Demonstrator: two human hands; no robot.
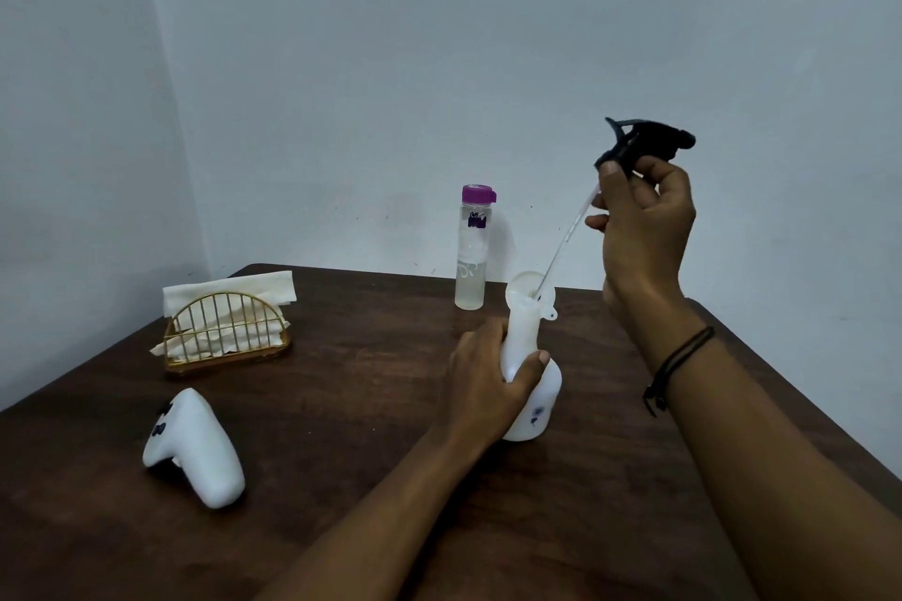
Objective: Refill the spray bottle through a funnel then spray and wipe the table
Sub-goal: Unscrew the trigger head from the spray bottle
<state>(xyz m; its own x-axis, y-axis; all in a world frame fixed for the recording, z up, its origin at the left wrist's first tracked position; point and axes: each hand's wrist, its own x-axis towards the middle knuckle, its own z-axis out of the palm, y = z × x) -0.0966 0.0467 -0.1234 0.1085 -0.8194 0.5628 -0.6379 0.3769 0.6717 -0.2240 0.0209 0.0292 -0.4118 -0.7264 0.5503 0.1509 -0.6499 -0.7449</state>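
A white spray bottle (537, 410) stands on the dark wooden table (351, 405), and my left hand (488, 381) is wrapped around its neck. A white funnel (524, 290) appears to sit at the bottle's mouth. My right hand (639, 229) holds the black spray head (644, 142) raised above and to the right. Its thin clear dip tube (566, 242) slants down, with the tip inside the funnel. A clear water bottle with a purple cap (472, 249) stands upright just behind, partly filled.
A gold wire holder with paper napkins (227, 327) stands at the left rear of the table. A white game controller (195, 447) lies at the front left. The table's back edge meets a pale wall; its right edge runs close to my right forearm.
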